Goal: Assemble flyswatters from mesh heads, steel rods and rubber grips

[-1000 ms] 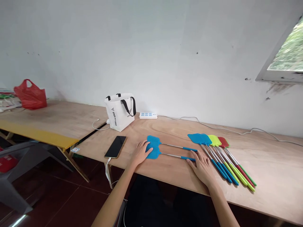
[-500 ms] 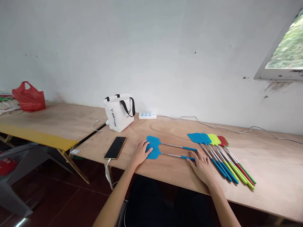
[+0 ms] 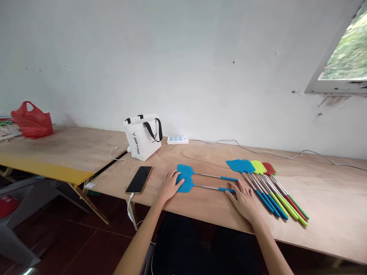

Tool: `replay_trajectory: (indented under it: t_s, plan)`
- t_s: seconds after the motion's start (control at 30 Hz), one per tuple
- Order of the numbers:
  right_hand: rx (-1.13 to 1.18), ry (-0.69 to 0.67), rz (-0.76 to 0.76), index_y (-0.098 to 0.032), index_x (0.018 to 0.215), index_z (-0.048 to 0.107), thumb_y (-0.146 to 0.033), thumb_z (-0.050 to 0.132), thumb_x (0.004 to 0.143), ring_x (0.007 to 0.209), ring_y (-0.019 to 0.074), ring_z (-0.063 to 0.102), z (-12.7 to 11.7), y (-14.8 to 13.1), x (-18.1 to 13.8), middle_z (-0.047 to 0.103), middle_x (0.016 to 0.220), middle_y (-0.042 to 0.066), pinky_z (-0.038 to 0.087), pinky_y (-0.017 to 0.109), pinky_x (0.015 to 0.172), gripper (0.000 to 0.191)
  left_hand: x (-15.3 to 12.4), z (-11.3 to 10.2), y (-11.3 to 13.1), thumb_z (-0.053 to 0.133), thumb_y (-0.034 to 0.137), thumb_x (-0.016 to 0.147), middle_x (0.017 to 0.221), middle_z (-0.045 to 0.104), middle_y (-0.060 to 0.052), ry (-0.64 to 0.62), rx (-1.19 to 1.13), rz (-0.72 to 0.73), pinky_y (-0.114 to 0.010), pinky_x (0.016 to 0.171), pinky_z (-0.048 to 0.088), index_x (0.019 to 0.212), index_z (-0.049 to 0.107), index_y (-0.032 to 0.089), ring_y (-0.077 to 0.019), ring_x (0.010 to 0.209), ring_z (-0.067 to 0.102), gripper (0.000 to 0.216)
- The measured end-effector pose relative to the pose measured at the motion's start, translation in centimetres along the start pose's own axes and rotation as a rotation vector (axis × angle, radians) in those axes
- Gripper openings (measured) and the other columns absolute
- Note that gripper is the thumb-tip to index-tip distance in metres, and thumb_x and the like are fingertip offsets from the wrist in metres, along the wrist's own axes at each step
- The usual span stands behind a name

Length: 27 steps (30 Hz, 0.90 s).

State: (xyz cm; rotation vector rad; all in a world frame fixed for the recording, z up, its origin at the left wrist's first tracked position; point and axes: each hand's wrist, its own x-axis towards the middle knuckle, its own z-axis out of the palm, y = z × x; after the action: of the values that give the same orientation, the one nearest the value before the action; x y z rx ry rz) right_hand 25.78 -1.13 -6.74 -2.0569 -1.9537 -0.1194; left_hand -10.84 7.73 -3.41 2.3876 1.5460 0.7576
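Two blue fly swatters lie side by side on the wooden table, heads to the left and handles to the right. My left hand (image 3: 171, 186) rests with fingers spread on the left edge of their mesh heads, the nearer swatter (image 3: 185, 185) partly overlapping the farther swatter (image 3: 207, 175). At the handle ends, my right hand (image 3: 243, 196) lies with outstretched fingers, covering the tips of the blue grips. To its right is a fanned row of several more fly swatters (image 3: 266, 194), in blue, yellow-green, red and green, with metal shafts.
A smartphone (image 3: 139, 179) with a white cable lies left of my left hand. Behind it stand a white bag (image 3: 145, 143) with black handles and a power strip (image 3: 177, 140). A grey cord (image 3: 269, 152) runs along the wall. On the left table is a red plastic bag (image 3: 33, 120).
The view has shifted very slightly. Both hands and the fly swatters stay in the same places.
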Motion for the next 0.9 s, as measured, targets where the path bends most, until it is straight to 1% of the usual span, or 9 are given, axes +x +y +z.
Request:
replay_trajectory:
  t_s: [0.1,0.3,0.47,0.73,0.9]
  plan:
    - [0.006,-0.002,-0.002,-0.026,0.143,0.051,-0.064,0.024,0.1,0.148,0.035,0.035,-0.13,-0.13,0.02,0.035,0.16,0.015,0.021,0.061,0.119,0.062,-0.03,0.03,-0.05,0.039,0.057,0.102,0.147,0.052,-0.009,0.005,-0.007,0.002,-0.05,0.114,0.039,0.139,0.054,0.026,-0.031,0.134,0.047,0.05]
    - [0.03,0.004,0.017,-0.029,0.145,0.048,-0.063,0.026,0.101,0.148,0.0346,0.033,-0.33,-0.47,-0.05,0.035,0.159,0.013,0.021,0.061,0.119,0.06,0.03,0.1,-0.11,0.039,0.057,0.102,0.147,0.052,-0.009,0.007,0.005,0.006,-0.05,0.115,0.037,0.139,0.054,0.027,-0.0308,0.134,0.049,0.05]
    - [0.023,0.007,0.016,-0.027,0.144,0.05,-0.062,0.027,0.101,0.146,0.0348,0.037,-0.57,-0.66,-0.08,0.035,0.159,0.015,0.021,0.061,0.119,0.06,0.15,0.13,-0.04,0.039,0.056,0.102,0.147,0.052,-0.01,0.005,0.013,0.008,-0.051,0.115,0.038,0.137,0.055,0.026,-0.0318,0.134,0.049,0.05]
    - [0.023,-0.002,0.019,-0.028,0.145,0.048,-0.063,0.026,0.101,0.148,0.0348,0.034,-0.37,-0.56,-0.08,0.034,0.16,0.014,0.019,0.061,0.12,0.06,0.08,0.04,0.0,0.04,0.056,0.102,0.148,0.051,-0.009,-0.003,0.012,-0.005,-0.049,0.114,0.038,0.137,0.055,0.025,-0.0315,0.134,0.048,0.049]
    - [0.05,0.009,0.011,-0.026,0.139,0.052,-0.061,0.026,0.101,0.148,0.0347,0.034,-0.49,-0.55,-0.1,0.037,0.157,0.015,0.02,0.063,0.119,0.058,0.1,0.17,-0.11,0.039,0.057,0.102,0.146,0.052,-0.009,0.009,0.011,0.007,-0.049,0.114,0.038,0.136,0.056,0.026,-0.0311,0.134,0.049,0.049]
